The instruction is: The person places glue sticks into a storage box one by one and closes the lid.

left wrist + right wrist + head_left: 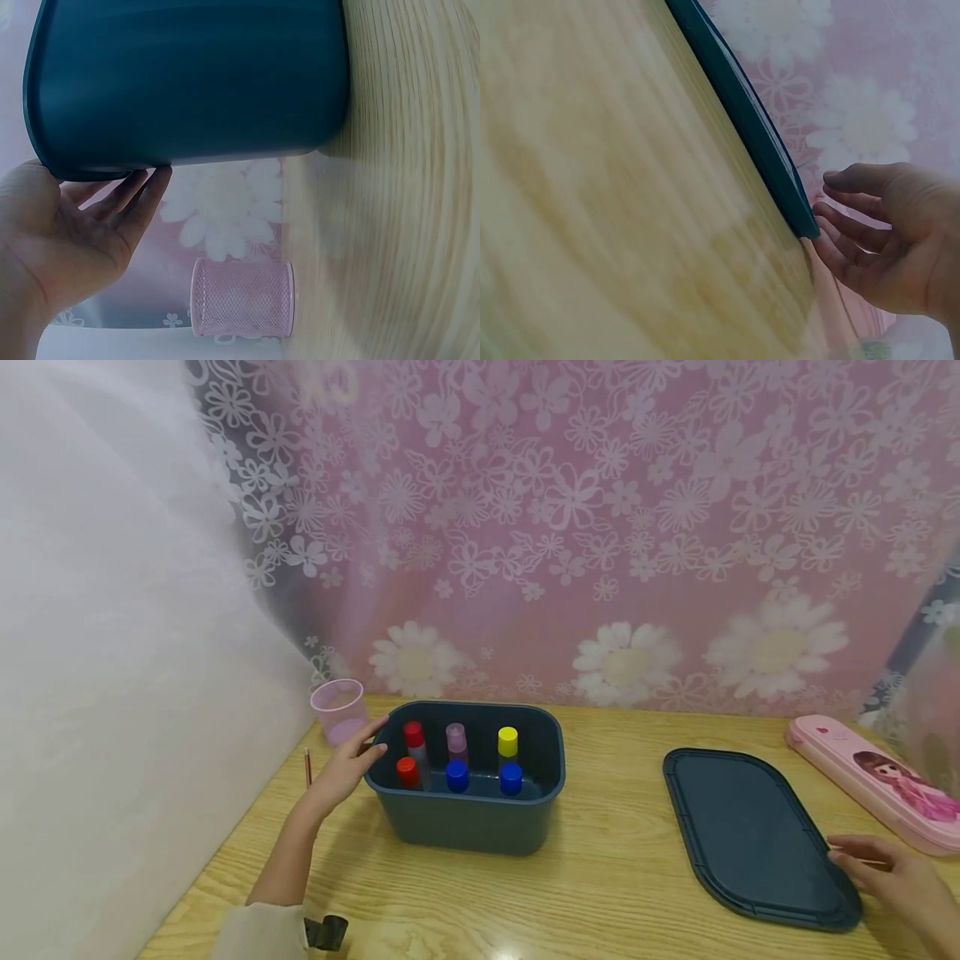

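Observation:
A dark teal storage bin (468, 823) stands on the wooden table, and my left hand (347, 774) grips its left rim. In the left wrist view, the fingertips (159, 178) press on the bin's outer wall while the thumb is hidden at the rim. Inside the bin stand several slim capped tubes, among them a yellow-capped tube (507, 743), a red-capped tube (414, 735) and a blue-capped tube (511, 778). To the right lies the matching lid (757, 835), flat on the table. My right hand (896, 877) is at its right edge, fingers loosely bent, fingertips right at the lid's side.
Behind the left hand stands a pink mesh cup (339, 710), with a pencil (307, 767) nearby. A pink pencil case (873, 781) with a doll picture lies beyond the lid at far right. Floral curtain (525, 527) backs the table; white sheeting (127, 652) hangs along the left.

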